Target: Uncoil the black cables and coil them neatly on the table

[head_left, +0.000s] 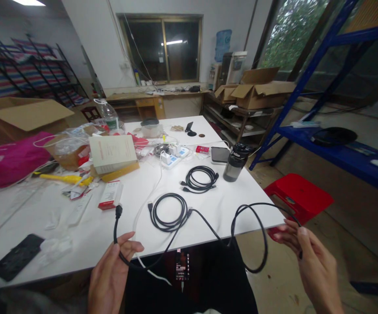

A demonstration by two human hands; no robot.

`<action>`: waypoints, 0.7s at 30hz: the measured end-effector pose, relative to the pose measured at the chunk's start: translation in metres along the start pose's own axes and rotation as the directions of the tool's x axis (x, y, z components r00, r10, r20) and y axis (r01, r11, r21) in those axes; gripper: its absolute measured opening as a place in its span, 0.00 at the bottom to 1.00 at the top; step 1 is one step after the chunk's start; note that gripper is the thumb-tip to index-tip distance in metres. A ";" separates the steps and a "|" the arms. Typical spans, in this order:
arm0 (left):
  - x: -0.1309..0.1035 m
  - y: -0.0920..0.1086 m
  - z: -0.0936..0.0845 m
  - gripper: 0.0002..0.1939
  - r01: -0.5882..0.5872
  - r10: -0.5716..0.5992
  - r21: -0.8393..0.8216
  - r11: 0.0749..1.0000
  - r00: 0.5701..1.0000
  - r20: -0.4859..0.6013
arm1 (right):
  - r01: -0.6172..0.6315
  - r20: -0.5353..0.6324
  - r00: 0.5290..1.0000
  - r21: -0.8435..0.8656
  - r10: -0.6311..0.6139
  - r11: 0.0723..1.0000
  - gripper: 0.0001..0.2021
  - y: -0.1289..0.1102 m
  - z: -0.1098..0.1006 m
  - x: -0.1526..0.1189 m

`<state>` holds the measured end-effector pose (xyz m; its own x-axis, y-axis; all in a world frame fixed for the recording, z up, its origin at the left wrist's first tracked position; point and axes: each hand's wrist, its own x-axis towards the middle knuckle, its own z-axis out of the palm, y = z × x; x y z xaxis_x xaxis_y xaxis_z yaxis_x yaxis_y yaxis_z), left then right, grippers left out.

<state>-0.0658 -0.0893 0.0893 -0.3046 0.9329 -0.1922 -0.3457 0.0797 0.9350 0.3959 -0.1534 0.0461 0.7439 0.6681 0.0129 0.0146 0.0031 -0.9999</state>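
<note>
My left hand grips a black cable just below one plug, which points up at the left. Out to the right, my right hand pinches the same cable near its other end, mostly hidden by the fingers. Between the hands the cable sags over the table edge and makes a loose loop on the right. It crosses beside a coiled black cable on the white table. Behind that lies a second black coil with its plugs showing.
A dark bottle stands near the table's right edge, by a red stool. A power strip, red-white box, open carton and black phone lie about. A lit phone rests below the table edge.
</note>
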 end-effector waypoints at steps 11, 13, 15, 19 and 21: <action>0.001 -0.012 0.005 0.25 0.055 -0.050 -0.075 0.996 0.997 0.061 | 0.123 0.020 0.992 0.050 -0.125 0.991 0.22 -0.024 0.014 -0.015; 0.000 -0.018 0.014 0.27 0.098 -0.090 -0.077 0.992 0.991 0.104 | 0.138 0.092 0.985 0.056 -0.143 0.989 0.21 -0.026 0.029 -0.029; -0.002 -0.024 0.025 0.31 0.162 -0.151 -0.057 0.985 0.976 0.158 | 0.168 0.193 0.965 0.074 -0.180 0.983 0.18 -0.027 0.048 -0.047; -0.012 -0.036 0.047 0.38 0.306 -0.287 -0.025 0.952 0.917 0.278 | 0.239 0.429 0.869 0.072 -0.247 0.968 0.15 -0.037 0.091 -0.085; -0.018 -0.040 0.058 0.40 0.373 -0.335 -0.057 0.926 0.883 0.329 | 0.294 0.573 0.769 0.077 -0.284 0.953 0.14 -0.046 0.108 -0.101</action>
<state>0.0047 -0.0887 0.0726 0.1392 0.9123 -0.3851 -0.4847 0.4019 0.7769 0.2476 -0.1405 0.0895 0.1850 0.9391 0.2895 0.1812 0.2569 -0.9493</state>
